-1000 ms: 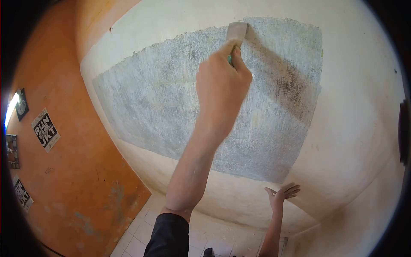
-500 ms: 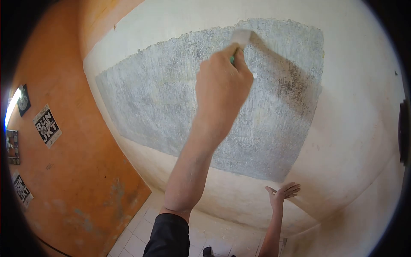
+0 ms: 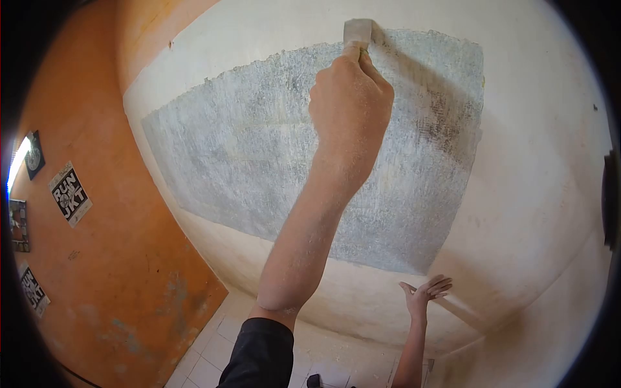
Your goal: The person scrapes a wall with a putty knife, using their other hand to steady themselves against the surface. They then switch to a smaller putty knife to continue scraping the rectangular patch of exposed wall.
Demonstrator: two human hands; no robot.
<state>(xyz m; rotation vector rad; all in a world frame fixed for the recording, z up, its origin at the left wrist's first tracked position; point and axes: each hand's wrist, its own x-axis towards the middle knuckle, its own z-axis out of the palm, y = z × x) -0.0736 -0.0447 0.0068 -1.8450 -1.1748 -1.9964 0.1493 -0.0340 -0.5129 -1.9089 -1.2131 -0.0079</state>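
Note:
My left hand (image 3: 349, 97) is raised high against the wall, fingers wrapped round the handle of a scraper (image 3: 357, 31). The scraper's broad, dusty blade points up and overlaps the ragged upper edge of a bare grey patch (image 3: 272, 155), reaching into the white paint above it. White specks of dust dot my left hand and forearm. Lower right, just below the patch's bottom corner, my right hand (image 3: 424, 294) rests at the pale wall with its thumb and fingers spread, holding nothing.
White paint (image 3: 530, 161) surrounds the grey patch. To the left stands an orange wall (image 3: 123, 258) with scuffed paint, a "RUN JKT" poster (image 3: 70, 194), other small pictures and a bright light. Below lies a white tiled floor (image 3: 217, 349) with a small dark object (image 3: 314, 380).
My left hand has moved the scraper upward and slightly left, its blade going from the grey patch to past its upper edge. My right hand has stayed in place.

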